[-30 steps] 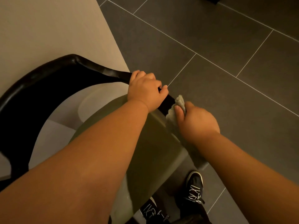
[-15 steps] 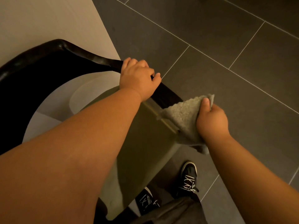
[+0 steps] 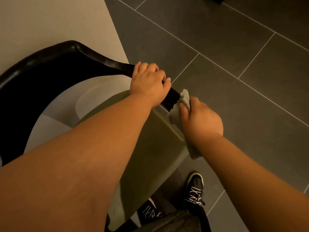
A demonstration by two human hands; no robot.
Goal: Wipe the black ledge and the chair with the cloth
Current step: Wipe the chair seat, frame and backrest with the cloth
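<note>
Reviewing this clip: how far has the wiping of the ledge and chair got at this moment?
Done: nothing can be confirmed; no black ledge is identifiable, and no wiped patch shows. In hand: the left hand grips the chair's black armrest, while the right hand presses the grey cloth against the armrest's end, just above the olive seat. Left: the curved backrest and the seat show no cloth contact yet.

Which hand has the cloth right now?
The right hand: it pinches the grey cloth against the end of the black chair arm. The left hand only grips that arm, bare.
</note>
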